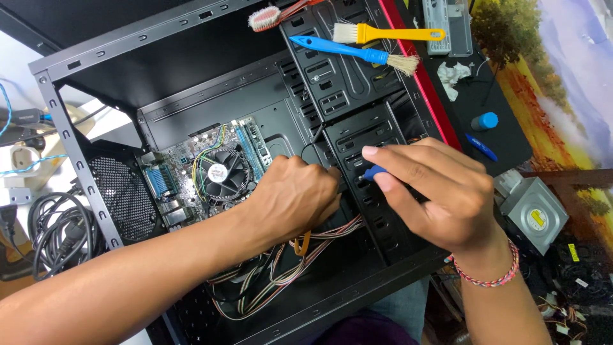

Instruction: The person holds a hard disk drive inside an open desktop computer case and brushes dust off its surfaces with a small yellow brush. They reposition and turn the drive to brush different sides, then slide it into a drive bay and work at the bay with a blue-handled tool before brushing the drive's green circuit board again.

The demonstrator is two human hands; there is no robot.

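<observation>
Work table point(575, 76), open black computer case point(191, 70), grey optical drive point(535, 214), coiled black cables point(57, 230)

The left arm enters from the lower left of the frame and runs diagonally up toward the centre, bare to the wrist. The left hand point(294, 195) sits at the middle of the frame, back turned to the camera, fingers curled under and hidden. The right forearm rises from the lower right edge, a braided band around its wrist. The right hand point(440, 191) lies right of centre, fingers stretched leftward, thumb and forefinger pinched together near their tips. The two hands are just beside each other.
</observation>
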